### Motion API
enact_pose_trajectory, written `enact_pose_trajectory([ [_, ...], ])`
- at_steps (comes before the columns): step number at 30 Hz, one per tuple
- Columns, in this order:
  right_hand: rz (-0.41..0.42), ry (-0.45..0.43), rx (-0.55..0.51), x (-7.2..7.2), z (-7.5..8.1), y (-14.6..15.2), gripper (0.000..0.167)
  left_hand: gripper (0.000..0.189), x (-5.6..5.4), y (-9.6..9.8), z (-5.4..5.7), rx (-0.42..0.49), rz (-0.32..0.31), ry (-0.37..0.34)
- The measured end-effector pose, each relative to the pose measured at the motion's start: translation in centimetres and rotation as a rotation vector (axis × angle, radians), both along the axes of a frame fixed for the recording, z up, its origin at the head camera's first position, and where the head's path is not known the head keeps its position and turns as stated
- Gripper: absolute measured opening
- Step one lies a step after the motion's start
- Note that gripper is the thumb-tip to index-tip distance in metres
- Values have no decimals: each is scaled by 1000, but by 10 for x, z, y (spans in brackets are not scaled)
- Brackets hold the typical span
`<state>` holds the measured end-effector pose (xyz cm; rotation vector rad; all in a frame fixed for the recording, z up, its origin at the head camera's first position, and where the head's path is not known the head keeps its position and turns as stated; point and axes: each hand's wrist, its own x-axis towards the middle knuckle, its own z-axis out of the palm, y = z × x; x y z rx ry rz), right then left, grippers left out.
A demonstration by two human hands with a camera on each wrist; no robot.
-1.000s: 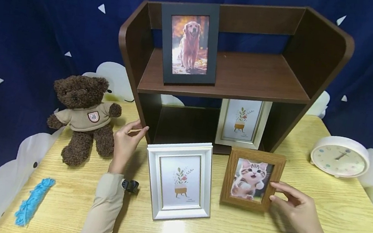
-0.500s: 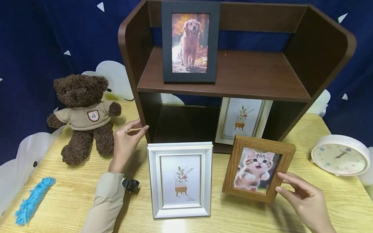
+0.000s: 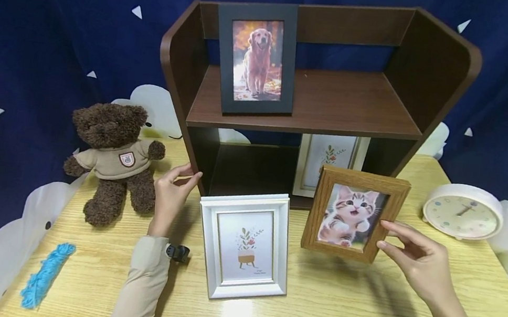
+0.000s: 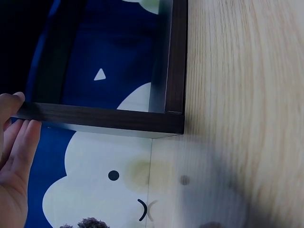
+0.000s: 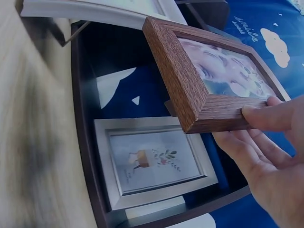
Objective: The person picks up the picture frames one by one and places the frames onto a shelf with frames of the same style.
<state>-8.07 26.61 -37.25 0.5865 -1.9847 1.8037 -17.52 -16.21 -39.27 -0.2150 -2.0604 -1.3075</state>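
Observation:
My right hand (image 3: 420, 258) pinches the right side of a brown wooden picture frame (image 3: 375, 181) with a kitten photo. The frame hangs above the table, tilted, and overlaps a cream picture frame (image 3: 302, 164) in the lower shelf. In the right wrist view, my thumb lies on the front of the wooden frame (image 5: 175, 76) and the fingers go behind it. My left hand (image 3: 172, 196) pinches the front edge of the left side panel of a dark brown shelf (image 3: 356, 102). The left wrist view shows the thumb and fingers on either side of that panel (image 4: 104, 116).
A white picture frame (image 3: 281, 246) stands before the shelf. A black frame (image 3: 289, 62) with a dog photo leans on the upper shelf. A teddy bear (image 3: 121, 158) and blue yarn (image 3: 47, 276) are at left, a white clock (image 3: 463, 212) at right.
My right hand has lifted the wooden picture frame off the table, up toward the shelf and slightly right. My left hand has stayed at the shelf's side panel.

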Motion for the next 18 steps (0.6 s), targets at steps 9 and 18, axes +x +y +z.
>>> enact_pose_trajectory([
  [9,30,81,-78,-9,11,-5,41,25,1,1,1,-7,10,5],
  [18,87,120,-121,-15,26,-11,33,25,1,1,1,-11,18,8],
])
